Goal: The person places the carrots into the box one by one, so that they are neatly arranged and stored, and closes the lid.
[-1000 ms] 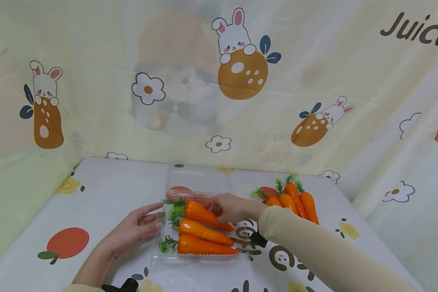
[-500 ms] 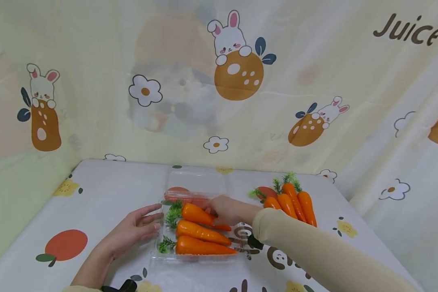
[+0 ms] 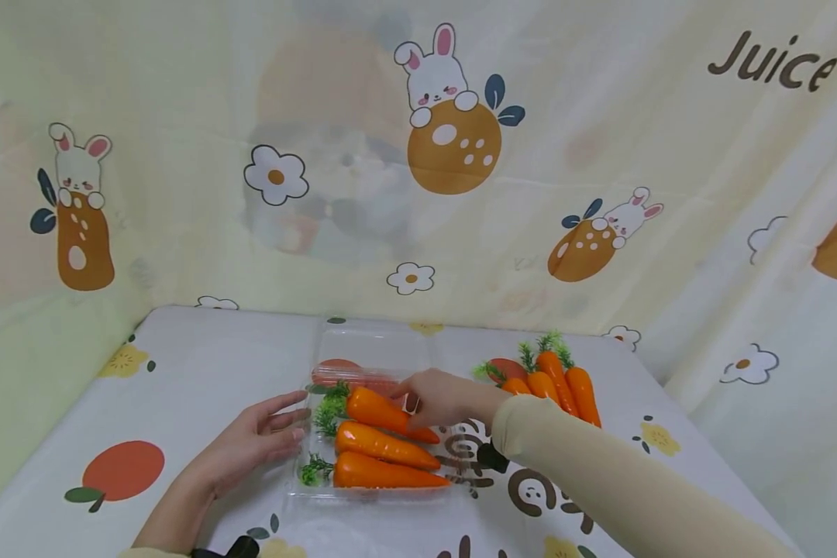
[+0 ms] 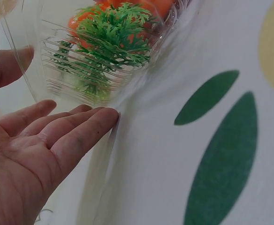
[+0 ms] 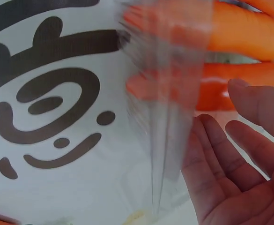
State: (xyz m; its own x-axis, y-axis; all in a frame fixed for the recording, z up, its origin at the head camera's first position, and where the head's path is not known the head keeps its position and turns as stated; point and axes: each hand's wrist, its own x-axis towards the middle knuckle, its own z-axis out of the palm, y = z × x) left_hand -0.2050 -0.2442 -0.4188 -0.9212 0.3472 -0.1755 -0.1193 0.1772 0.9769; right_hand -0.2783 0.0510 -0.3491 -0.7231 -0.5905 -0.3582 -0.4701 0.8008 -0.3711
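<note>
Three toy carrots lie side by side in a clear plastic box, their green tops to the left: a far carrot [image 3: 373,407], a middle carrot [image 3: 384,446] and a near carrot [image 3: 387,470]. My right hand [image 3: 449,399] is over the far carrot, fingers loosely bent; in the right wrist view its thumb overlaps this carrot [image 5: 211,86] and the fingers lie along its far side. My left hand [image 3: 251,446] stays at the left wall of the clear box [image 3: 363,493], fingers extended and thumb apart, as the left wrist view shows with the hand [image 4: 48,140] beside the ribbed plastic.
Several more toy carrots [image 3: 558,384] with green tops lie in a bunch to the right, partly behind my right sleeve. The box's clear lid [image 3: 377,341] is folded back behind it. A printed cloth [image 3: 216,356] covers the table, with a curtain [image 3: 335,256] behind.
My right hand dipped toward the far carrot half a second ago and has since risen slightly and shifted right. My left hand stays at the box; the view has tilted a little.
</note>
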